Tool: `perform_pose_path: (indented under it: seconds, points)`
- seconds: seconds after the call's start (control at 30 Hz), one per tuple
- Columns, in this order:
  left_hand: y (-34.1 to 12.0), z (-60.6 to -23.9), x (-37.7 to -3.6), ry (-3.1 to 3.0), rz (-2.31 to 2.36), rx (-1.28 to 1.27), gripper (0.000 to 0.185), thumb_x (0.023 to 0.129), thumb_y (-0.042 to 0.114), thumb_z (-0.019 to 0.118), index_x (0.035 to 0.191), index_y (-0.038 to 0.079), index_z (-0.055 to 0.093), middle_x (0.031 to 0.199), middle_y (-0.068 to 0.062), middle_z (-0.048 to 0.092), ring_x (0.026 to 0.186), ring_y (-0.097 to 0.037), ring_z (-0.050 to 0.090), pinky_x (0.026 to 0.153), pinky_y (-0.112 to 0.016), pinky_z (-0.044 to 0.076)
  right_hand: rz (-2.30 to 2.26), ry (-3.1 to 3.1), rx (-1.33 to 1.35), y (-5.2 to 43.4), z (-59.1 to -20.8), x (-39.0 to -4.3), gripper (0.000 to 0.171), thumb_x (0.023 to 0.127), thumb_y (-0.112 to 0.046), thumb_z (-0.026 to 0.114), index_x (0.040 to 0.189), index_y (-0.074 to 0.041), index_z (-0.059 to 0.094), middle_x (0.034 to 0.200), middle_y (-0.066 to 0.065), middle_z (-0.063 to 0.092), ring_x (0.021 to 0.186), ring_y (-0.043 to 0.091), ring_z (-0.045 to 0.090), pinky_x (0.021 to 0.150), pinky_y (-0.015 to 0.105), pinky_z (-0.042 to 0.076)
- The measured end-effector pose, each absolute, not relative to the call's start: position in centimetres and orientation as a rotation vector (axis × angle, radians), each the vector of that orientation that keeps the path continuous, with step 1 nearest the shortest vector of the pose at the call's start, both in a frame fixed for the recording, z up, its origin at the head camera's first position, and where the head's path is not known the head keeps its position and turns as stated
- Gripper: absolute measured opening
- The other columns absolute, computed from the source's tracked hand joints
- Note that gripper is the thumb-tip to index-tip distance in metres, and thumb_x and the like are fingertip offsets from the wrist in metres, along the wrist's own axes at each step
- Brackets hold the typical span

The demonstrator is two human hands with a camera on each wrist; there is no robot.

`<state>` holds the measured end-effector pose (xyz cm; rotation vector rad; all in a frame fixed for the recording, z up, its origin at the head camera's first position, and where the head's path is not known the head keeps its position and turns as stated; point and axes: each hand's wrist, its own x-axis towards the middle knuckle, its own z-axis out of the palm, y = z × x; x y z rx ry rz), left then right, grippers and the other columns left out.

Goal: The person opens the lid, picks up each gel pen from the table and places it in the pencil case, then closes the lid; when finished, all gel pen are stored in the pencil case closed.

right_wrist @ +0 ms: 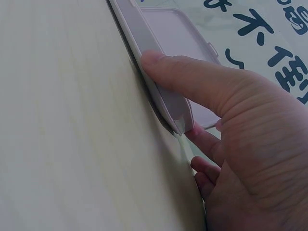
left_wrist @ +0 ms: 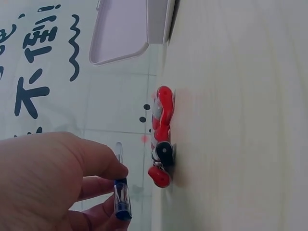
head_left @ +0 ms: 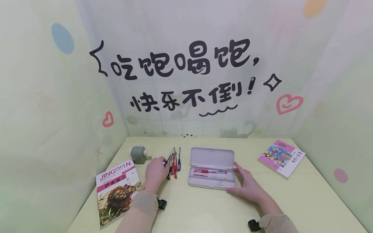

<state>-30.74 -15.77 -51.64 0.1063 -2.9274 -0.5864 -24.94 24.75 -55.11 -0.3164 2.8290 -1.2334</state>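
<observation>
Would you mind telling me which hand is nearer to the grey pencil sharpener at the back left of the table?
Left. The left hand pinches a blue-capped pen just right of the grey pencil sharpener; the right hand rests against the open white pencil case, farther right.

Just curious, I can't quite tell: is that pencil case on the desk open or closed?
Open. The pencil case's lid stands tilted back, and red pens show lying in its tray.

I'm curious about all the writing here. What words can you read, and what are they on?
"吃饱喝饱," and "快乐不倒!": on the back wall.
"JINGDIAN": on the lion-cover book; its red title band is too blurred to read.
Pink book: cover text too small to read.
</observation>
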Motion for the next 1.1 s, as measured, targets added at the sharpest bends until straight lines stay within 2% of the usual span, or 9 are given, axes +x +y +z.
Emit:
perform_pose_path:
  seconds: [0.2, 0.37, 0.6, 0.83, 1.1]
  points:
    - [-14.3, -51.1, -30.3, -2.862, -0.62, 0.027, 0.031, 0.101, 0.026, 0.074, 0.127, 0.01, 0.076, 0.104, -0.009, 0.073, 0.083, -0.021, 0.065, 0.073, -0.041, 0.059, -1.229, 2.835, -0.32, 24.7, -55.0, -24.9, 0.133, 0.078, -0.047, 0.098, 0.176, -0.005, 0.018, 0.167, 0.023, 0.051, 0.161, 0.057, 0.029, 0.128, 0.081, 0.019]
    - [-12.9, -50.7, -30.0, -2.827, -0.632, -0.046, 0.032, 0.1, 0.028, 0.076, 0.13, 0.015, 0.077, 0.104, -0.006, 0.073, 0.085, -0.021, 0.065, 0.076, -0.042, 0.059, -1.223, 2.841, -0.329, 24.8, -54.9, -24.8, 0.132, 0.078, -0.046, 0.098, 0.175, -0.005, 0.019, 0.166, 0.023, 0.052, 0.161, 0.058, 0.03, 0.128, 0.081, 0.021]
    - [-10.9, -50.4, -29.1, -2.777, -0.634, -0.216, 0.026, 0.1, 0.027, 0.076, 0.125, 0.019, 0.078, 0.118, -0.007, 0.077, 0.107, -0.028, 0.073, 0.095, -0.049, 0.063, -1.215, 2.85, -0.329, 24.7, -55.0, -24.8, 0.131, 0.078, -0.046, 0.098, 0.175, -0.005, 0.02, 0.165, 0.021, 0.054, 0.161, 0.057, 0.031, 0.128, 0.08, 0.022]
    - [-8.7, -50.4, -28.5, -2.754, -0.598, -0.368, 0.024, 0.1, 0.025, 0.079, 0.123, 0.021, 0.08, 0.112, -0.005, 0.075, 0.101, -0.025, 0.069, 0.088, -0.044, 0.061, -1.215, 2.841, -0.323, 24.7, -55.0, -24.8, 0.132, 0.079, -0.047, 0.098, 0.176, -0.006, 0.019, 0.166, 0.021, 0.053, 0.161, 0.057, 0.03, 0.128, 0.08, 0.022]
    - [-6.6, -51.6, -27.9, -2.843, -0.491, -0.478, 0.024, 0.102, 0.031, 0.077, 0.126, 0.027, 0.081, 0.114, -0.001, 0.074, 0.104, -0.022, 0.067, 0.091, -0.043, 0.059, -1.206, 2.85, -0.32, 24.8, -55.2, -24.9, 0.131, 0.079, -0.046, 0.098, 0.176, -0.007, 0.019, 0.166, 0.02, 0.053, 0.161, 0.057, 0.03, 0.128, 0.08, 0.023]
